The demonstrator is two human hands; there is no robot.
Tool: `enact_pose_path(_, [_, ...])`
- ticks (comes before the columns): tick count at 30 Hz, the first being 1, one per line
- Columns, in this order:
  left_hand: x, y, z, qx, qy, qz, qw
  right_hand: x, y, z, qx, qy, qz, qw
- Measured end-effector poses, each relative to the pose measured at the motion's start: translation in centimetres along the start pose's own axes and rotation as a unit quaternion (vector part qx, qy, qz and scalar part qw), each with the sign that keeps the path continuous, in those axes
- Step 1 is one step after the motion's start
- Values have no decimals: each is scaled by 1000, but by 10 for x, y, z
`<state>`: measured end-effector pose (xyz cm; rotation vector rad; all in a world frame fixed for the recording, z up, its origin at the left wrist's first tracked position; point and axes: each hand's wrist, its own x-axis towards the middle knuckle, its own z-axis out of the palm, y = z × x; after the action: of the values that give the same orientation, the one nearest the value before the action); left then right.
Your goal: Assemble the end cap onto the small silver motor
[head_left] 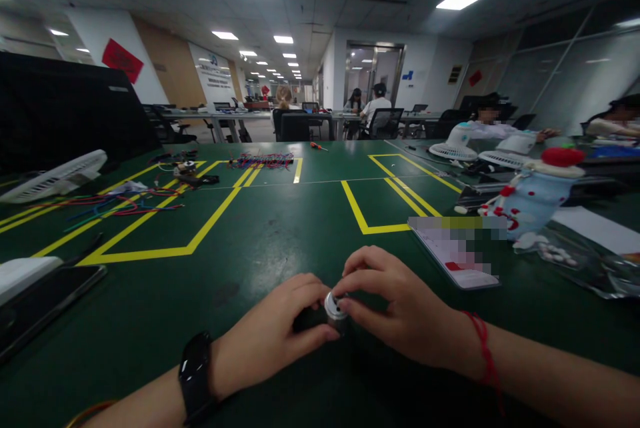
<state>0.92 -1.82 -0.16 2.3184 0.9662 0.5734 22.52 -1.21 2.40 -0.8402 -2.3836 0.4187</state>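
A small silvery metal cylinder (335,310) stands on the green table, low in the middle of the head view, with a dark opening in its top. Around its left side, my left hand (280,321) grips it between thumb and fingers; a black band is on that wrist. The thumb and index finger of my right hand (395,301) pinch together at the cylinder's top. Whatever they hold there is too small to make out. A red string circles the right wrist.
On the green table (280,235), a phone (455,261) lies right of my hands, near a blue cup (540,195). Wires (145,208) and a dark phone (45,308) are at left. White fans (455,145) stand at back right, near a person.
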Motion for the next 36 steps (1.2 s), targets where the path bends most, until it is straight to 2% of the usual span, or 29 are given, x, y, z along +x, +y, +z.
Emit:
enact_pose_path(2, [0, 0, 0, 2, 2, 2, 1000, -3, 1, -3, -48, 7, -42, 998])
enact_pose_path(4, [0, 0, -1, 4, 5, 3, 1000, -6, 6, -6, -37, 32, -53, 997])
enact_pose_path(5, [-1, 1, -1, 4, 4, 3, 1000, -7, 10, -7, -3, 48, -31, 998])
enact_pose_path(7, [-1, 1, -2, 3, 2, 5, 1000, -9, 22, -7, 95, 76, 63, 991])
enact_pose_path(10, [-1, 2, -3, 1, -3, 7, 1000, -10, 44, -2, 214, 75, 223, 948])
enact_pose_path(13, [0, 2, -4, -1, -6, 2, 1000, -10, 57, 3, 245, 61, 269, 929])
enact_pose_path(17, [1, 1, -2, -1, -3, 2, 1000, -9, 46, 5, 179, -22, 201, 963])
enact_pose_path(19, [0, 0, -1, 1, -3, 0, 1000, -9, 34, 6, 155, -36, 154, 975])
enact_pose_path(24, [-1, -1, 1, 8, 1, 7, 1000, -5, 4, 10, 110, 30, 74, 991])
enact_pose_path(27, [-2, 0, 0, 14, 1, 6, 1000, 1, -3, 8, 80, 59, 74, 992])
enact_pose_path(30, [-1, 1, -1, 14, 2, 5, 1000, 3, 1, 0, 104, 81, 82, 988])
enact_pose_path(32, [0, 2, -1, 9, 3, 4, 1000, 0, 10, -6, 115, 43, 87, 989])
enact_pose_path(36, [1, 1, -2, 6, -5, 0, 1000, -14, 28, -7, 88, -87, 105, 987])
